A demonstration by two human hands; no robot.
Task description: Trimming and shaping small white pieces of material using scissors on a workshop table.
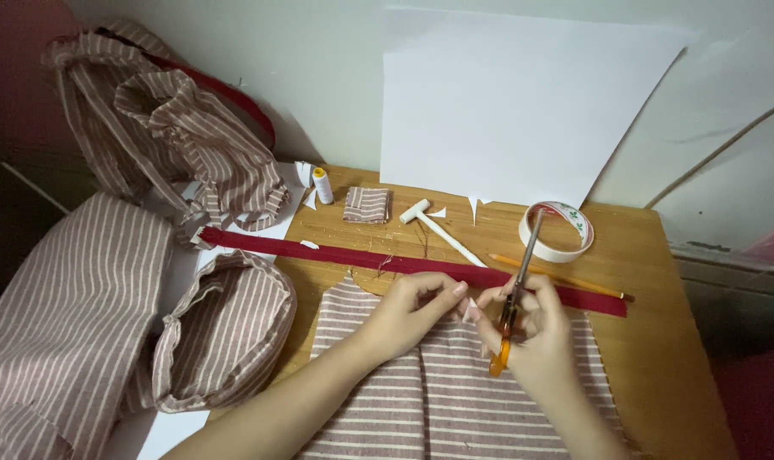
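We count one pair of scissors, one pencil, one tape roll, one thread spool, one mallet, one zipper.

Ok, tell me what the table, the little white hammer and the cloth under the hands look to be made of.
Table: seemingly unvarnished wood, with visible grain and a matte light-brown surface. White hammer: probably plastic or painted wood, smooth and uniformly white. Striped cloth: woven fabric, matte, dusty pink with white stripes, and it creases softly.

Scissors in R hand (striped cloth)
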